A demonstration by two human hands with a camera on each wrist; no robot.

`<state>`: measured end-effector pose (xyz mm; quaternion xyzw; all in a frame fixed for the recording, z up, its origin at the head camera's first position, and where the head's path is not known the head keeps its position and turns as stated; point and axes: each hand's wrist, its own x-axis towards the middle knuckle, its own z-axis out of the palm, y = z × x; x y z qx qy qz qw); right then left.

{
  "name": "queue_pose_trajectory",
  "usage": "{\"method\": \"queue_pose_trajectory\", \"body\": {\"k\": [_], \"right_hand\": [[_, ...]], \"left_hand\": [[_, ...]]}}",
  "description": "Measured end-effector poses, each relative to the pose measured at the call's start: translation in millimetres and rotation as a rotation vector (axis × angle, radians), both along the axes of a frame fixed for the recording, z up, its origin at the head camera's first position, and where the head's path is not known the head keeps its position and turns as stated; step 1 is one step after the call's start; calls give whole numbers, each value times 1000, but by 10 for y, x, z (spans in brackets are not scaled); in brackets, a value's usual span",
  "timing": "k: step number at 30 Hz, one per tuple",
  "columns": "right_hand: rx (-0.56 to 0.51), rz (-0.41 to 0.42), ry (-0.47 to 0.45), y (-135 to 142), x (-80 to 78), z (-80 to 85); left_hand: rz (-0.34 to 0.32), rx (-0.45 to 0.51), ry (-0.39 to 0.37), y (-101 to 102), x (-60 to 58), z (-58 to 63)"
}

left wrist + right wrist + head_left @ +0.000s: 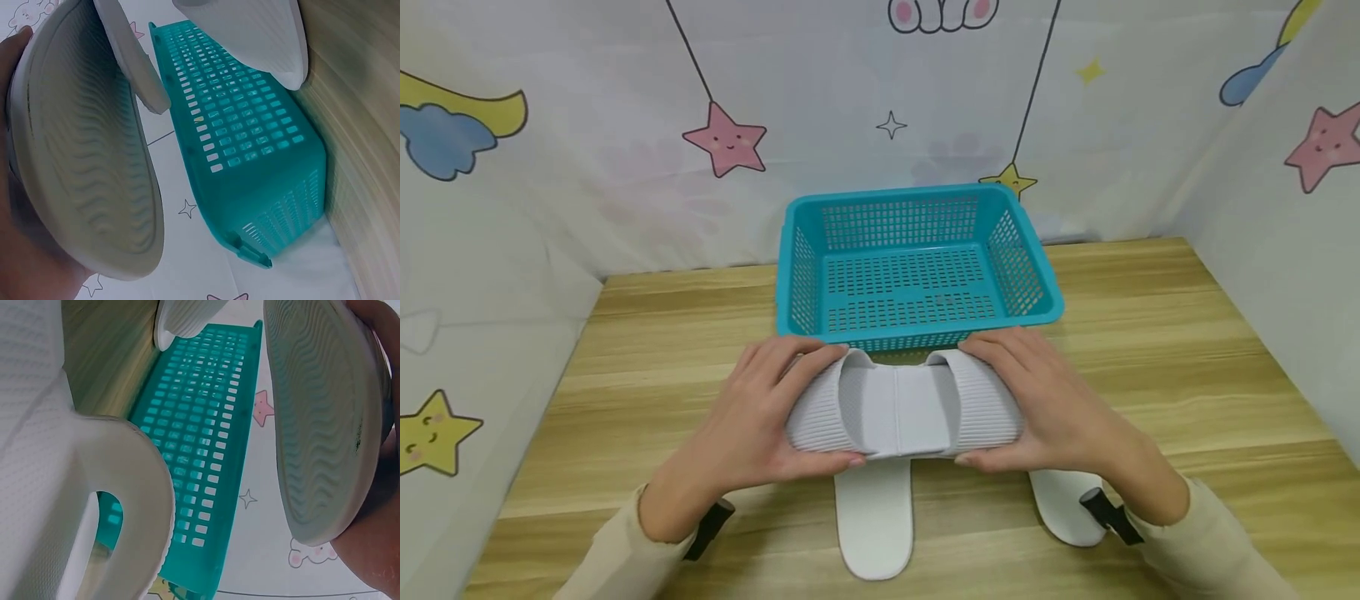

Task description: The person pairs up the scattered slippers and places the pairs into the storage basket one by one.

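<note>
A: What does the head camera give you?

B: The left hand (760, 417) curls round a white, ribbed-strap slipper on its side (822, 412), thumb near, fingers over the far side. The right hand (1052, 404) clasps a matching white ribbed-strap slipper (992, 408) the same way. Both are raised, end to end at a thin line, in front of a teal rectangular plastic basket (910, 295).

A: And the undersides?

B: Only the wrist cameras show those: pale soles moulded in wavy ridges, with rounded ends. The right wrist view adds a small dark speckled patch near the edge of the right-hand one.

A: Anything underneath?

B: A smooth white slipper at the centre (875, 521) and another white slipper at the right (1067, 512) lie on the streaky wood-grain table (1187, 350). From the head, just their rounded ends show; the right wrist view reveals the latter's curved, finely textured strap and its opening.

A: Basket walls?

B: Pierced with small rectangular holes, clearest from the wrists.
</note>
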<state>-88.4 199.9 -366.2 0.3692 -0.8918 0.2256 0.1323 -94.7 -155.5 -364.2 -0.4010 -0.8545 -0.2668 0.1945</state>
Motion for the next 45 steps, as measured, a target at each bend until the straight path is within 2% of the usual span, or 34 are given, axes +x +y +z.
{"method": "queue_pose_trajectory", "body": {"k": [10,17,40,45], "right_hand": [[-2,26,-23,-100,-1,-17],[-9,28,-3,-183,0,-18],[-15,-2,0,-271,-10,-38],[-20,-7,-8,-249,-14,-37]], "left_hand": [[-19,37,24,99,-2,3],[-26,59,57,191,-8,-11],[28,55,18,277,33,-87],[33,34,9,283,42,-70]]}}
